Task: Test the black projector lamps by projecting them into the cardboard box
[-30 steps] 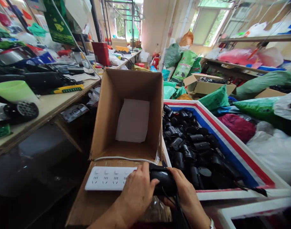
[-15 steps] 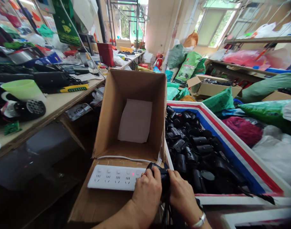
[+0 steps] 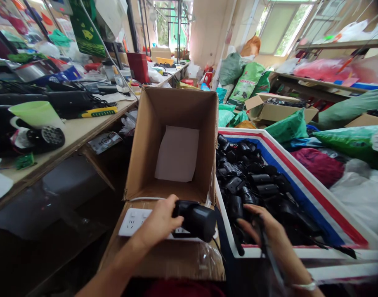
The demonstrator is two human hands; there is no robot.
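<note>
Left hand (image 3: 160, 219) aslant on black device (image 3: 197, 219)

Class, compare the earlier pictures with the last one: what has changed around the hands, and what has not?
The left hand has moved left, carrying the black device over the power strip. The right hand has let go of the device and moved right, to the bin. The power strip, open box and bin stayed put.
</note>
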